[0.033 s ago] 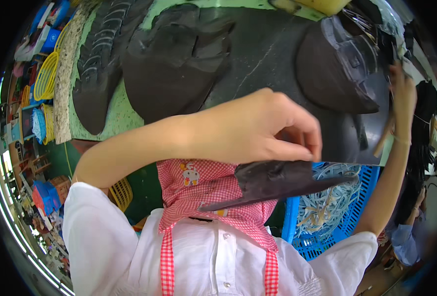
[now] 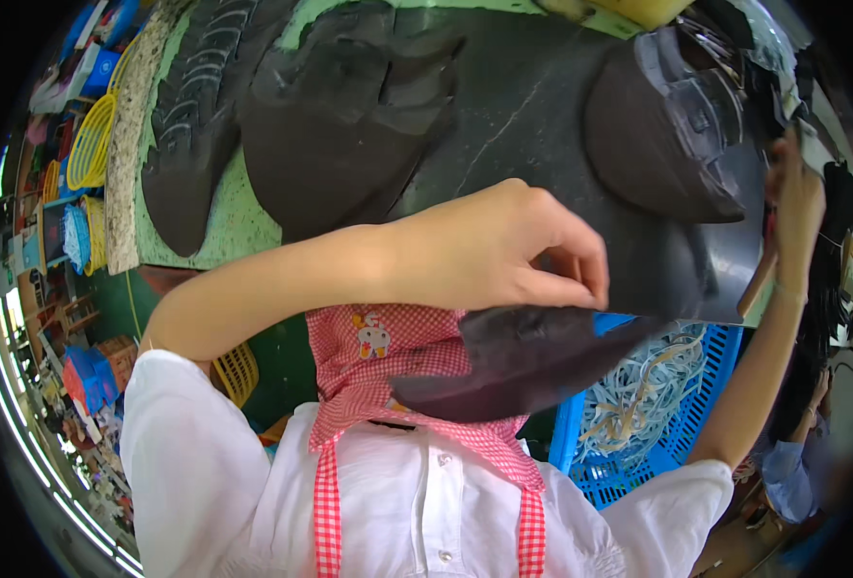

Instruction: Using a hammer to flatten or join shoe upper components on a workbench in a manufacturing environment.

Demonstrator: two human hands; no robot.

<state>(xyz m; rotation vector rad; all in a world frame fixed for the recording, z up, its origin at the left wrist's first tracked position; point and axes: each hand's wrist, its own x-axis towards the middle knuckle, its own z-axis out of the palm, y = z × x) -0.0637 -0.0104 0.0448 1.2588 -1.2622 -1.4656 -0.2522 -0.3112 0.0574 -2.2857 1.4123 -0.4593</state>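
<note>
My left hand (image 2: 527, 255) reaches across my front, its thumb and fingers pinching the upper edge of a thin, dark, curved sheet piece (image 2: 527, 371). The piece hangs in front of my apron (image 2: 349, 361), its broad face turned toward me, and overlaps a blue basket. At the far right, my right hand (image 2: 797, 197) is closed beside clear plastic and dark material; what its fingers hold is too small and blurred to name. On the table lie similar dark pieces: a fanned stack (image 2: 672, 135) on the right, a broad stack (image 2: 340, 164) left of centre, and an overlapping row (image 2: 190, 164) farther left.
Below the table's edge stands the blue basket (image 2: 566, 433), holding pale tangled strips (image 2: 629, 395). A black slab (image 2: 503, 106) lies on the green tabletop (image 2: 229, 226). A yellow container (image 2: 638, 10) sits at the back. Another person's sleeve (image 2: 792, 482) shows at the lower right.
The dark piece in my left hand has tilted, showing more of its broad face. My left hand has shifted slightly left. My right hand has moved slightly right.
</note>
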